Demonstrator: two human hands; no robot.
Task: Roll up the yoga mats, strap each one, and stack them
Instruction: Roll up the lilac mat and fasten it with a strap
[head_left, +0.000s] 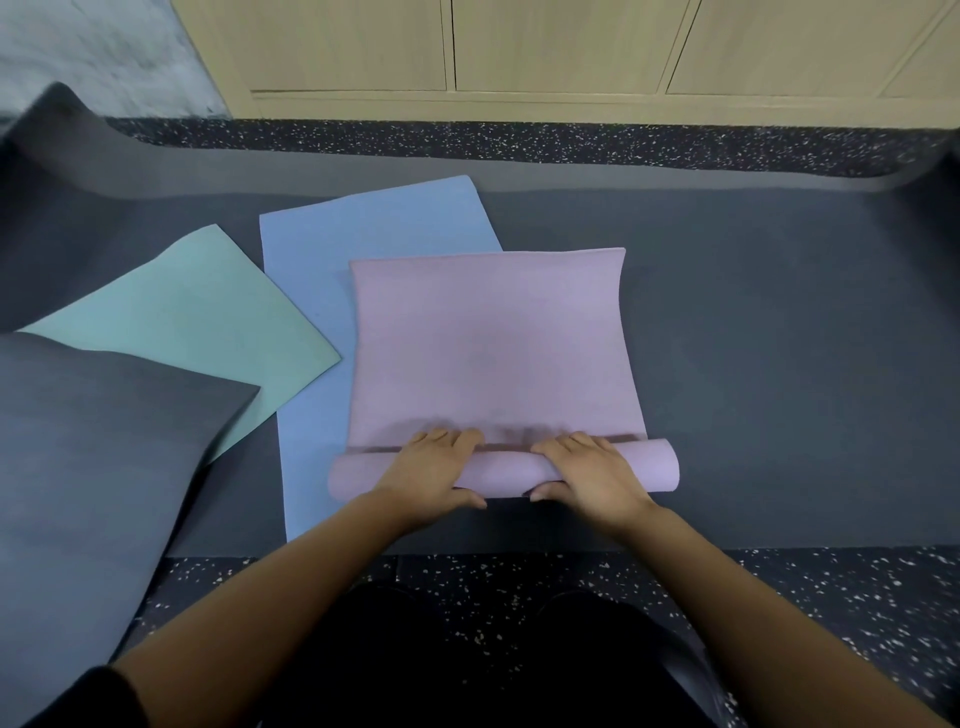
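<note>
Nearest us are our dark-clothed knees (467, 649) on the black speckled rubber floor (831, 597), with both bare forearms reaching forward to the pink foam yoga mat (493, 353). Its near end is rolled into a slim tube. The rest lies flat, running away from us, with the far edge slightly lifted. Our left hand (436, 467) and right hand (587, 473) sit side by side on the middle of the tube. The fingers (449, 437) curl close together over its top and the thumbs tuck against its near side, so each hand grips the roll.

Under the pink mat's left edge lies a flat light-blue foam mat (311, 291). Further left is a flat mint-green foam mat (197, 322), partly covered by a dark grey foam mat (93, 441). A broad charcoal mat (753, 364) lies beneath the pink one, and a pale wooden cabinet (519, 47) stands beyond its far end.

We judge the task barely begun. One roll is started by a turn or two, and most of the pink mat is left to wind. The other mats lie flat. Nothing is strapped or stacked, and we see no strap.
</note>
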